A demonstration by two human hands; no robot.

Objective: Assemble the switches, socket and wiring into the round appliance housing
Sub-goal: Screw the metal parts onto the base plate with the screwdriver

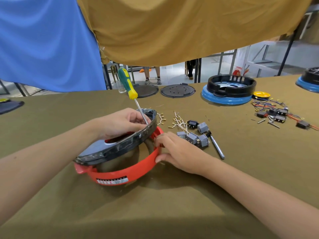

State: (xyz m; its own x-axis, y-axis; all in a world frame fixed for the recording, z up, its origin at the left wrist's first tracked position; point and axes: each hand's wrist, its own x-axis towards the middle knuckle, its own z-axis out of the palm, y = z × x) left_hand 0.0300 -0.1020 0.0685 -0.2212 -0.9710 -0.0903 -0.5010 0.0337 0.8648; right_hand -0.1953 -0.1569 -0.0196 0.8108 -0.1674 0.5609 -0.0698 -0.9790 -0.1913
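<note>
A round red housing [127, 171] lies on the olive cloth in front of me, with a black-rimmed grey plate [119, 145] tilted up across its top. My left hand [120, 123] reaches over the plate's far rim and holds the shaft of a green-and-yellow screwdriver [128, 85] that points down into the housing. My right hand [174, 150] grips the housing's right wall. Just right of it lie several grey switches [198, 137], a black socket [192, 123] and white wires with brass terminals [177, 120].
A silver pen-like tool [217, 147] lies by the switches. Farther back stand a black-and-blue housing [229, 90], two dark round lids [177, 90], a yellow reel [261, 94], and a heap of black switches with coloured wires and screws [279, 114]. Another housing [310, 80] sits at the far right.
</note>
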